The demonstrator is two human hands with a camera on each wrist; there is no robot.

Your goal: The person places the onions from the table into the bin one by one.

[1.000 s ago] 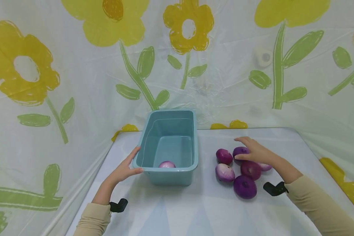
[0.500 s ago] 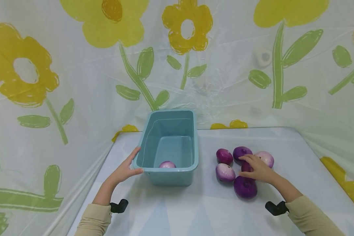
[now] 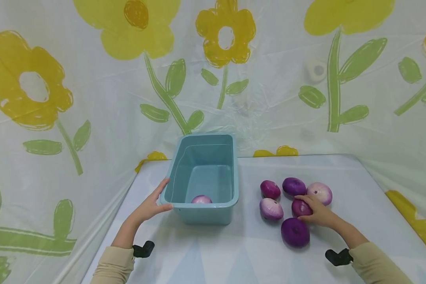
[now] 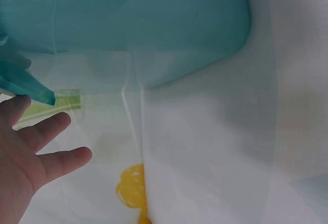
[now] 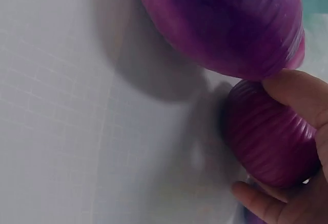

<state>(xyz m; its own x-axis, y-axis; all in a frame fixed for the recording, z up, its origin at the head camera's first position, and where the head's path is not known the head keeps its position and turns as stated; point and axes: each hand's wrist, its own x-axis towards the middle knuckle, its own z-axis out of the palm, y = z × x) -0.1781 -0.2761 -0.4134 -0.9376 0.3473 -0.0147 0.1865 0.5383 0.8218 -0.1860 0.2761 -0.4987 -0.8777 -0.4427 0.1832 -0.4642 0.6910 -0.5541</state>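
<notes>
In the head view my left hand [image 3: 148,206] touches the near left corner of a light blue plastic tub [image 3: 204,206]. Its thumb lies at the front rim; the left wrist view shows other fingers [image 4: 56,165] spread and fairly straight beside the tub's wall. A pale purple onion [image 3: 201,199] sits inside the tub, partly hidden by the rim. At the right, my right hand [image 3: 318,212] grips a small reddish-purple onion [image 3: 299,208], thumb on one side and fingers on the other. A dark purple onion [image 3: 295,232] lies against it, close to the thumb.
Around the gripped onion lie a pale onion [image 3: 271,209], a magenta onion [image 3: 269,189], a dark purple onion [image 3: 294,186] and a whitish onion [image 3: 319,193]. A flowered curtain [image 3: 277,90] hangs behind the white table [image 3: 255,252].
My right hand has come down and toward me, from above the far onions to the middle reddish-purple one, and now holds it. My left hand and the tub have stayed put.
</notes>
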